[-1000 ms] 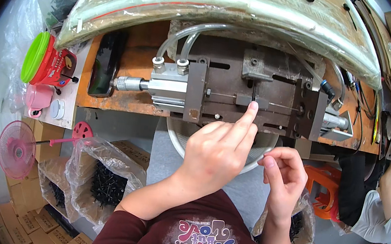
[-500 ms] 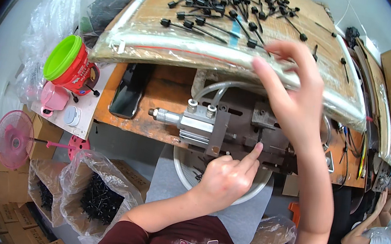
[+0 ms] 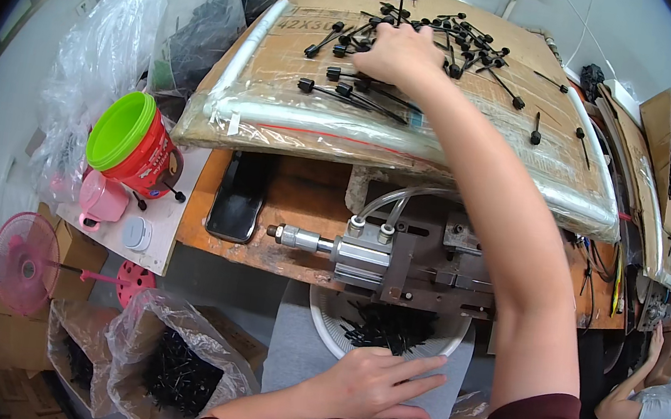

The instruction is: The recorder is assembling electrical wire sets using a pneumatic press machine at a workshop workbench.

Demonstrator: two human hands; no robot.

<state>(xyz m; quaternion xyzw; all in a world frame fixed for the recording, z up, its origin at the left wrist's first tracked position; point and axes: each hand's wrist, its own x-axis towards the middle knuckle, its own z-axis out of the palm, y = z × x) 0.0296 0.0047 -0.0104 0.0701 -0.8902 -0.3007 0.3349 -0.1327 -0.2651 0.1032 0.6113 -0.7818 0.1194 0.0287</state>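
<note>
On the cardboard-covered board [image 3: 281,102], several black rods with knobbed ends [image 3: 477,47] lie in a loose pile. My right hand [image 3: 405,55] is over the pile's left part, fingers apart and tips among the rods. Whether it touches one is hard to see. My left hand [image 3: 376,386] hovers before a white basket [image 3: 323,321], palm down, fingers stretched and holding nothing. Inside the basket are black pieces [image 3: 392,325]. Above it, a metal fixture with an air cylinder [image 3: 361,261] is mounted on the wooden bench; my right forearm hides its right side.
A dark phone [image 3: 238,198] lies on the bench. To the left stand a red-and-green bucket [image 3: 153,158], a pink cup [image 3: 102,198] and a pink fan [image 3: 23,263]. Bags of black parts [image 3: 182,367] sit below. Another person [image 3: 637,410] is at the far right.
My right hand has moved from above the fixture up and left into the pile. My left hand has drawn back from the fixture, toward my body. The view has shifted slightly.
</note>
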